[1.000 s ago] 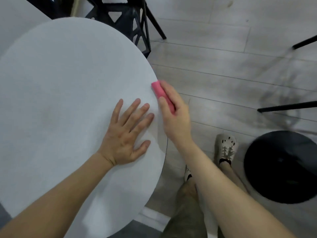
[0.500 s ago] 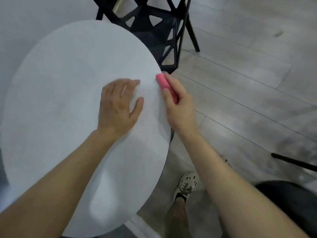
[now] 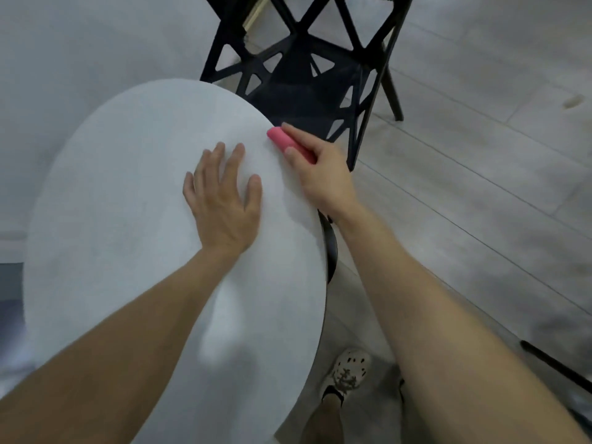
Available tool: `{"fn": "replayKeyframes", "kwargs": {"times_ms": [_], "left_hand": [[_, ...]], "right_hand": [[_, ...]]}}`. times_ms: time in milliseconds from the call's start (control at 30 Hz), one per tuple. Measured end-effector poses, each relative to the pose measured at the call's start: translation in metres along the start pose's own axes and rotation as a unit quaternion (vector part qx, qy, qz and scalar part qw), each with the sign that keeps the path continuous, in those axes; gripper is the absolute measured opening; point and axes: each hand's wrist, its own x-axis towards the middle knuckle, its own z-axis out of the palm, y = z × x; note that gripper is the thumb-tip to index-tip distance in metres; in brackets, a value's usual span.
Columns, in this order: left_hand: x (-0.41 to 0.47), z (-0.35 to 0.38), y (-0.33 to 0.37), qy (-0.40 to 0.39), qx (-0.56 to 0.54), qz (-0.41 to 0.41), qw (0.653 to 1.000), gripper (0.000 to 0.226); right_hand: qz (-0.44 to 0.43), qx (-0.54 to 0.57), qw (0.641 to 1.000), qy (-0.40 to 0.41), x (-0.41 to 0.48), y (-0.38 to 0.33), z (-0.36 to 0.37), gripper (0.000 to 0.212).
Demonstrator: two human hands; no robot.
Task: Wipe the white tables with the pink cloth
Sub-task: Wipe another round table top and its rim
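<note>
1. Fingers [image 3: 290, 131] of the right hand [image 3: 320, 174] are closed around the pink cloth [image 3: 286, 143], thumb on the near side, index along the far side; the left hand [image 3: 224, 200] lies flat on the top, fingers spread and holding nothing.
2. Nearest the viewer: a light shoe [image 3: 347, 373] on the grey floor [image 3: 480, 187], beside the table's near rim.
3. Middle: the round white table [image 3: 112, 219], bare apart from the left hand; the cloth, folded into a tight roll, presses against its right rim.
4. Handling, as a judgement: the cloth looks light, soft and compressible, best pinched across the roll's middle so that it stays folded.
5. Farthest: a black lattice chair [image 3: 304, 75] just behind the table.
</note>
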Motion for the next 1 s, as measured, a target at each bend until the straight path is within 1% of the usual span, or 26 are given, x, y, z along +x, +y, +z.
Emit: {"fn": "replayKeyframes", "kwargs": {"times_ms": [133,200,233,300,333,400,433,467,533,633,733,833,933,1000], "left_hand": [[0.001,0.0,-0.004,-0.007,0.001,0.004,1.0,0.059],[0.001,0.004,-0.006,-0.006,0.009,0.005,1.0,0.059],[0.001,0.005,-0.007,-0.006,0.01,0.006,1.0,0.06],[0.0,0.007,-0.009,-0.008,0.009,0.006,1.0,0.06],[-0.001,0.007,-0.009,-0.01,0.009,0.007,1.0,0.061],[-0.002,0.007,-0.01,-0.012,0.009,0.01,1.0,0.062],[-0.002,0.008,-0.011,-0.011,0.006,0.011,1.0,0.063],[-0.002,0.009,-0.011,-0.011,0.001,0.013,1.0,0.063],[-0.003,0.008,-0.012,-0.012,-0.008,0.014,1.0,0.063],[-0.005,0.007,-0.011,-0.016,-0.017,0.014,1.0,0.064],[-0.005,0.006,-0.008,-0.024,-0.018,0.01,1.0,0.065],[-0.007,0.004,-0.005,-0.023,-0.031,0.007,0.999,0.065],[-0.006,0.004,-0.004,-0.016,-0.04,0.008,0.999,0.065],[-0.007,0.003,-0.002,-0.016,-0.048,0.004,0.999,0.064]], "right_hand": [[0.013,0.025,0.999,0.046,-0.089,0.017,-0.002,0.046],[0.021,0.021,0.999,0.046,-0.111,0.021,-0.007,0.046],[0.028,0.02,0.999,0.037,-0.1,0.016,-0.009,0.046],[0.027,-0.014,0.999,0.011,-0.047,-0.003,-0.007,0.045],[0.012,-0.042,0.999,-0.016,-0.011,-0.014,-0.003,0.045],[-0.006,-0.085,0.992,-0.097,0.064,-0.036,0.008,0.045],[-0.008,-0.093,0.987,-0.133,0.092,-0.042,0.015,0.045],[-0.01,-0.098,0.983,-0.152,0.109,-0.047,0.021,0.045],[-0.017,-0.1,0.983,-0.154,0.111,-0.044,0.025,0.045],[0.005,-0.054,0.991,-0.126,0.059,-0.028,0.0,0.045],[0.024,-0.036,0.99,-0.132,0.019,-0.012,-0.026,0.046],[0.023,-0.066,0.986,-0.152,0.061,-0.024,-0.013,0.045],[-0.016,-0.114,0.97,-0.214,0.147,-0.053,0.032,0.044],[-0.027,-0.129,0.96,-0.247,0.191,-0.064,0.061,0.043]]}}
